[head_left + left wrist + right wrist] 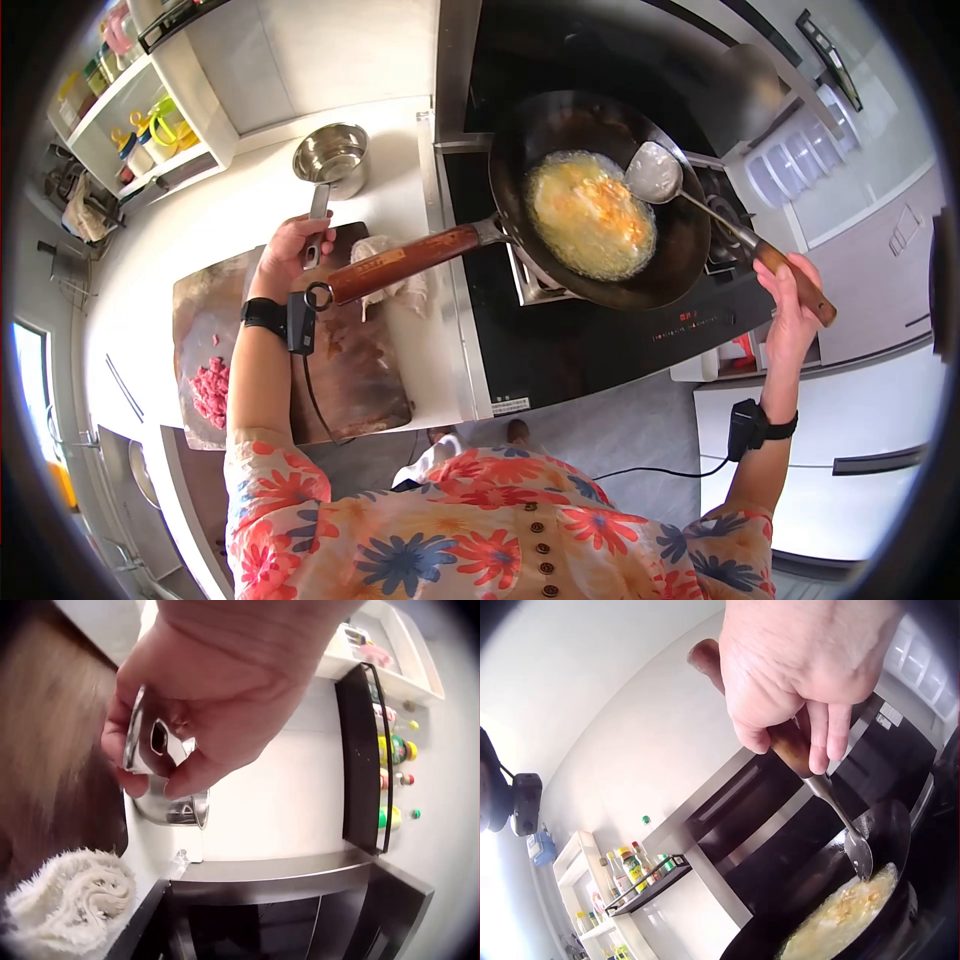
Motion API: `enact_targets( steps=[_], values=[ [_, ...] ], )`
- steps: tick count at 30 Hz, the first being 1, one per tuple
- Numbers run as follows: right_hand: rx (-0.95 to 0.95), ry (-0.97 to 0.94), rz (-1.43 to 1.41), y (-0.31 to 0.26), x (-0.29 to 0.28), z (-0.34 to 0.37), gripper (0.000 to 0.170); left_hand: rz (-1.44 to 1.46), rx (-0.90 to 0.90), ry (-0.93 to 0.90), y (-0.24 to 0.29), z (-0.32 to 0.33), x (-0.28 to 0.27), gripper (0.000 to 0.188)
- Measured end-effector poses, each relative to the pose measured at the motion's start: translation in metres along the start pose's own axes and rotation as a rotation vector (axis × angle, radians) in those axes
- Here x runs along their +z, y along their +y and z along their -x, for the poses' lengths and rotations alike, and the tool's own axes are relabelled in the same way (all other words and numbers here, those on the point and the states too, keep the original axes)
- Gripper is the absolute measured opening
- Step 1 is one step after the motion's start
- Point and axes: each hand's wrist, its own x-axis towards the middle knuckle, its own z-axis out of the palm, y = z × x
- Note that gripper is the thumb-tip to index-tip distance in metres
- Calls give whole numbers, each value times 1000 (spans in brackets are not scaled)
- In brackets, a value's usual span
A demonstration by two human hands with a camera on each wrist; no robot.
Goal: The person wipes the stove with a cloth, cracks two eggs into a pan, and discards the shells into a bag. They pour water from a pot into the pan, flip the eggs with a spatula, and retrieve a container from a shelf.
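My left hand (292,250) grips the handle of a steel pot (332,158) above the counter; in the left wrist view the fingers curl round that metal handle. With my right hand (790,305) I hold the wooden handle of a ladle (655,172), whose bowl lies inside the wok (690,235) at its far right side. Yellow-white egg (590,215) bubbles in oil in the wok, with browned patches on its right part. The wok's wooden handle (400,266) points left past my left hand, untouched as far as I can see.
Red minced meat (211,390) lies on a dark cutting board (350,385) at the left. A whitish cloth (408,288) is beside the board, under the wok handle. The black stove (560,350) bears the wok. Shelves with bottles (160,140) stand at the upper left.
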Motion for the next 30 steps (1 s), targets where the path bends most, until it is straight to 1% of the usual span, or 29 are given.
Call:
enact_targets(
  steps=[1, 3, 6, 7, 9, 10, 11, 14, 16, 18, 20, 23, 28, 30],
  values=[
    [-2, -3, -6, -1, -2, 1, 24, 0, 4, 6, -2, -2, -4, 12],
    [34, 29, -46, -2, -4, 0, 26, 226, 41, -48, -6, -8, -12, 15],
    [60, 18, -107, 1, -11, -1, 28, 227, 88, -24, -6, 1, -15, 15],
    [60, 31, -100, 1, -13, -1, 28, 178, 110, -10, 2, 9, -11, 16],
    [107, 40, -198, 1, -13, -1, 28, 94, 157, -9, 16, 23, -7, 19],
    [110, 58, -184, 1, -14, -2, 28, 53, 191, 5, 23, 30, -5, 22],
    [120, 40, -229, 2, -14, -3, 28, -18, 229, 31, 31, 37, -4, 22],
    [132, 30, -302, 7, -14, -5, 26, -119, 295, 57, 57, 68, 10, 32],
    [156, 1, -379, 9, -13, -6, 27, -173, 323, 81, 73, 92, 25, 37],
    [181, -10, -397, 15, -16, -9, 29, -198, 333, 87, 83, 109, 35, 38],
    [237, -27, -450, 19, -16, -11, 29, -197, 340, 42, 90, 123, 48, 39],
    [247, -63, -492, 25, -15, -14, 27, -217, 322, 23, 95, 140, 80, 39],
    [274, -117, -553, 33, -11, -16, 26, -240, 261, -131, 87, 135, 136, 37],
    [287, -151, -585, 35, -9, -17, 25, -257, 246, -120, 79, 127, 165, 35]
  ],
)
